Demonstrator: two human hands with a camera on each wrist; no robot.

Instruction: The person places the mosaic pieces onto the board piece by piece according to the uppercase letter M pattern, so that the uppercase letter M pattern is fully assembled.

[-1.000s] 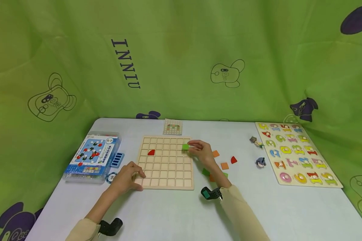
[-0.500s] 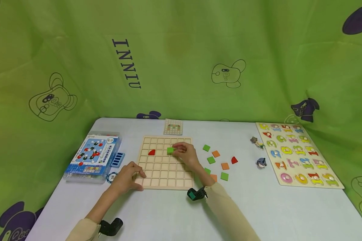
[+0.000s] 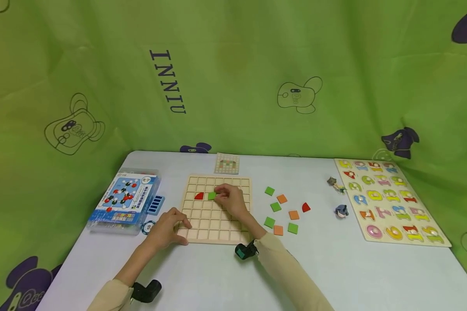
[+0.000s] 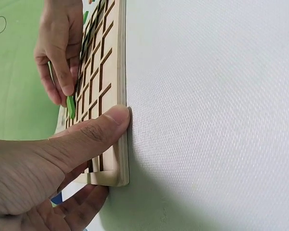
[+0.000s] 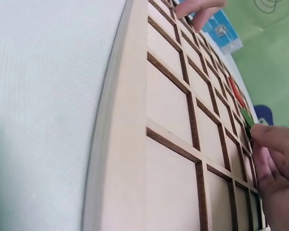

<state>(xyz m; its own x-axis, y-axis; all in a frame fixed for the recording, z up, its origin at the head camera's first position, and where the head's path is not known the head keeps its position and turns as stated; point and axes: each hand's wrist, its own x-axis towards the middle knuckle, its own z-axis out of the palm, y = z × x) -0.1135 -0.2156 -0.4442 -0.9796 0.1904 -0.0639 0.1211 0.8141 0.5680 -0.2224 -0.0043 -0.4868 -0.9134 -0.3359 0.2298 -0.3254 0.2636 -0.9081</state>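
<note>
The right hand [image 3: 228, 199] is pinching a green square tile [image 3: 212, 195] over the wooden grid board [image 3: 202, 224], lowering it into the cell just right of the red quarter-round piece [image 3: 199, 196] already seated there. The left-wrist view is showing the tile tilted on edge, its lower side entering the cell while the fingertips [image 4: 67, 89] are gripping its upper side (whether it is touching the cell floor cannot be told).

The left hand [image 3: 167, 226] is resting on the board's near left corner, fingers extended and holding nothing, thumb [image 4: 113, 120] pressing against the board's edge.

Judgement on doing this step well:
- The tile is looking like a close fit for its cell, so squaring it to the dividers before letting it drop is mattering most; a corner riding on a divider is the likely fault.
- Laying it flat from the low edge, then pressing lightly, should be seating it.
- The left hand's pressure is worth keeping, since a sideways push from the right hand could be sliding the board across the surface [image 3: 327, 268].
- Care is needed beside the red piece, which could be nudged out of its cell.

Right of the board, loose green and orange tiles [image 3: 282, 209] are lying on the surface.
</note>
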